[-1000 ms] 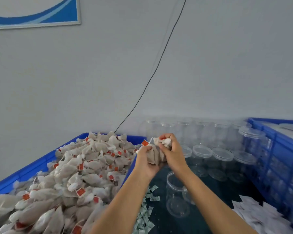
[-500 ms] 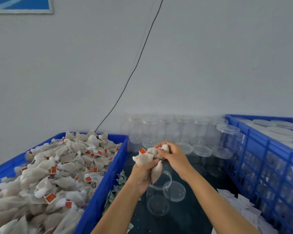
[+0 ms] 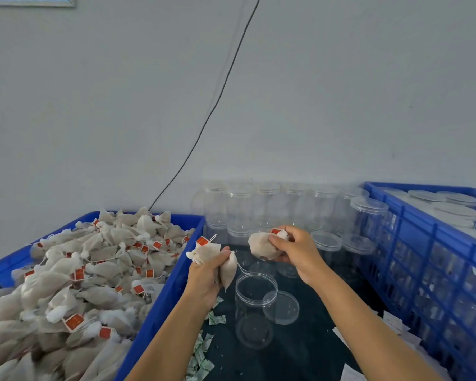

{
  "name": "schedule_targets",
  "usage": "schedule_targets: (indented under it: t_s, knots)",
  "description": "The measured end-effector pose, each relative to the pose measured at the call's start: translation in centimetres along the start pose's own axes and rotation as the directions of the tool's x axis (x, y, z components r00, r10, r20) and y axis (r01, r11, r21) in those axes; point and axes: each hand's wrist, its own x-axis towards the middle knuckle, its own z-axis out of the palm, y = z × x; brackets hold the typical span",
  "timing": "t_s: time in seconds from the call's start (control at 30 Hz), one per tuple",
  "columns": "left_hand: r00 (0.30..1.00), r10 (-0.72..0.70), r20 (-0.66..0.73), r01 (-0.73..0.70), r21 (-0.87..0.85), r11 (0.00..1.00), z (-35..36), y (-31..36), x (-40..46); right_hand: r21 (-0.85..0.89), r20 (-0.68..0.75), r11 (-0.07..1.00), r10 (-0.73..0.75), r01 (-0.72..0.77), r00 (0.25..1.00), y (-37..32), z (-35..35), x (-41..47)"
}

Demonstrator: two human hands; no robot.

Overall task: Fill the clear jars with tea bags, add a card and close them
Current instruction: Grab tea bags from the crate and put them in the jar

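At frame centre the left hand grips a bunch of beige mesh tea bags with red tags, fingers curled round them. The right hand pinches one more beige tea bag. Below stands an open clear plastic jar, its round clear lid just beside, on the dark surface.

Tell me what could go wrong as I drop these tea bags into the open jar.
A string runs from the tea bags in your left hand toward the open jar; it might snag the rim and tip the jar. The loose lid leans against that jar and could get knocked away. The tea bag in your right hand is off to the side of the mouth, so it might miss.
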Motion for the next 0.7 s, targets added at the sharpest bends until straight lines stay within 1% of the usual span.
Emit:
schedule_targets:
  t_s: [0.07,0.1,0.13,0.2,0.27,0.33,0.4,0.47,0.57,0.63,0.7]
  knots:
    - [1.0,-0.011,0.005,0.011,0.017,1.0,0.0,-0.1,0.0,0.226,0.01,0.963,0.146,-0.145,0.989,0.3,0.2,-0.1]
    - [1.0,-0.017,0.014,0.016,0.026,1.0,0.1,-0.2,0.0,0.296,0.015,0.937,0.19,-0.186,0.982,0.4,0.3,-0.2]
    - [0.999,-0.028,0.024,0.027,0.032,0.999,0.2,-0.3,0.0,0.33,0.017,0.922,0.209,-0.203,0.978,0.5,0.4,-0.2]
    - [0.998,-0.051,0.04,0.05,0.037,0.998,0.3,-0.3,-0.2,0.314,-0.001,0.93,0.202,-0.192,0.979,0.7,0.6,-0.2]
    - [0.997,-0.051,0.049,0.049,0.037,0.998,0.4,-0.3,-0.3,0.216,-0.024,0.963,0.173,-0.164,0.985,1.0,0.6,-0.3]
    - [0.999,-0.036,0.039,0.035,0.035,0.999,0.3,-0.2,-0.2,0.008,-0.047,0.994,0.111,-0.111,0.993,1.3,0.5,-0.3]
    - [1.0,-0.016,0.01,0.015,0.064,0.998,0.3,-0.2,-0.2,-0.246,-0.001,0.969,-0.005,0.005,1.0,1.3,0.5,-0.3]
    - [1.0,-0.004,-0.004,0.004,0.077,0.997,0.4,-0.2,-0.3,-0.393,0.093,0.912,-0.086,0.116,0.992,1.2,0.6,-0.5]
    - [1.0,-0.009,-0.013,0.009,0.053,0.999,0.7,-0.3,-0.2,-0.505,0.173,0.838,-0.136,0.207,0.975,1.1,1.0,-0.8]
    - [1.0,-0.01,-0.018,0.011,0.021,1.0,0.8,-0.2,-0.2,-0.518,0.207,0.823,-0.144,0.234,0.968,1.2,1.1,-0.9]
    - [1.0,-0.015,-0.011,0.014,-0.015,1.0,0.9,-0.2,-0.2,-0.493,0.25,0.834,-0.137,0.248,0.958,1.4,1.0,-0.9]
